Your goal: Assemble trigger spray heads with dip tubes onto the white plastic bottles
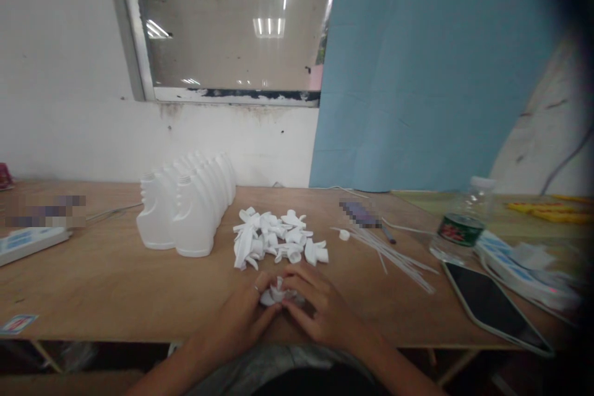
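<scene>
Near the table's front edge, my left hand (245,312) and my right hand (321,306) meet, fingers curled round a small white plastic piece (273,294). It resembles the trigger sprayer parts close by, though my fingers cover much of it. A ring shows on my left hand. Just beyond my fingertips lies a loose pile of white trigger sprayer parts (266,236). Behind the pile on the left, several white plastic bottles (195,223) stand upright in two rows, necks open.
Thin clear tubes (394,257) and a white cap (344,234) lie right of the pile. Farther right are a clear drink bottle (459,232), a phone (494,306) and a power strip (505,253). Another power strip (34,242) sits at the left.
</scene>
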Action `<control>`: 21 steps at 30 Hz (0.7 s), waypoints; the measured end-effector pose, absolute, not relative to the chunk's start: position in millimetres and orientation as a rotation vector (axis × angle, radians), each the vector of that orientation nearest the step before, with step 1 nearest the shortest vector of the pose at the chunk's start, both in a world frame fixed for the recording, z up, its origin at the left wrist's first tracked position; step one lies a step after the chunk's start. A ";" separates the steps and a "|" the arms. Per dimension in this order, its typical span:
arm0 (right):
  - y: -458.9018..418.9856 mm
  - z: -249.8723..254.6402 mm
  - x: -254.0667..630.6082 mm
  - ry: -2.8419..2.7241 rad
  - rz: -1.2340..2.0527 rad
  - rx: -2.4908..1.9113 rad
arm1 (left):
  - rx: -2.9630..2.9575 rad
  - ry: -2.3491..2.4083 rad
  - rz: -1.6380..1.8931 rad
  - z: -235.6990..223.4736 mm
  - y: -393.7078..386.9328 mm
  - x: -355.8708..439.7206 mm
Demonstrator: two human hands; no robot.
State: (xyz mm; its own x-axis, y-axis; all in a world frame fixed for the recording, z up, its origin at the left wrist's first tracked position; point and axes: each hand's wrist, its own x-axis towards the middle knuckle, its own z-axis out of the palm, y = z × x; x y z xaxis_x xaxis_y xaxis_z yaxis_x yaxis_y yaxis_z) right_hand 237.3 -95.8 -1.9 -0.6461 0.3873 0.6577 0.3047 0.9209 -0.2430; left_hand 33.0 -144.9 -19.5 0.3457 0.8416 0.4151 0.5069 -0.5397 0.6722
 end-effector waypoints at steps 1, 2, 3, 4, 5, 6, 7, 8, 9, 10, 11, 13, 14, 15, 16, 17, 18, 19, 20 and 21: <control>-95.7 -2.5 237.4 -2.328 0.147 -0.496 | 2.212 1.195 1.067 -19.9 -145.5 33.1; -95.5 -3.2 237.5 -2.338 0.152 -0.501 | 2.241 1.207 1.080 -20.0 -145.9 33.1; -95.3 -3.8 237.6 -2.346 0.155 -0.504 | 2.267 1.218 1.091 -19.9 -146.1 33.0; -95.1 -4.2 237.8 -2.350 0.156 -0.506 | 2.290 1.229 1.096 -19.5 -146.2 33.0; -95.0 -4.4 237.9 -2.354 0.156 -0.507 | 2.307 1.239 1.097 -19.1 -146.2 33.0; -95.0 -4.3 238.0 -2.359 0.158 -0.506 | 2.321 1.247 1.096 -18.8 -146.2 33.1; -95.0 -3.9 238.1 -2.367 0.164 -0.505 | 2.333 1.255 1.094 -18.6 -146.2 33.2; -95.2 -3.3 238.1 -2.375 0.171 -0.503 | 2.343 1.264 1.093 -18.7 -146.3 33.2; -95.4 -2.6 238.0 -2.382 0.177 -0.502 | 2.353 1.276 1.093 -19.0 -146.5 33.3; -95.6 -1.9 238.0 -2.386 0.178 -0.501 | 2.367 1.290 1.096 -19.4 -146.7 33.3; -95.8 -1.2 237.8 -2.386 0.173 -0.500 | 2.385 1.300 1.098 -20.1 -147.0 33.3; -96.6 -0.1 237.3 -2.375 0.147 -0.501 | 2.427 1.308 1.086 -21.7 -147.4 32.9; -97.2 0.3 236.8 -2.371 0.131 -0.503 | 2.450 1.302 1.077 -22.7 -147.2 32.4; -98.1 0.7 236.2 -2.367 0.114 -0.506 | 2.469 1.297 1.069 -24.0 -146.7 31.7; -99.1 0.9 235.4 -2.364 0.094 -0.516 | 2.484 1.295 1.062 -25.6 -145.9 30.8; -100.4 0.9 234.5 -2.360 0.073 -0.537 | 2.499 1.294 1.067 -27.5 -144.8 29.6; -101.9 0.8 233.5 -2.356 0.049 -0.567 | 2.517 1.291 1.083 -29.6 -143.4 28.3; -103.5 0.4 232.3 -2.353 0.026 -0.599 | 2.537 1.283 1.100 -31.9 -142.1 26.9; -105.1 -0.2 231.2 -2.351 0.001 -0.633 | 2.555 1.270 1.111 -34.0 -140.8 25.5; -106.7 -0.9 230.1 -2.355 -0.020 -0.663 | 2.575 1.250 1.118 -35.9 -139.8 24.4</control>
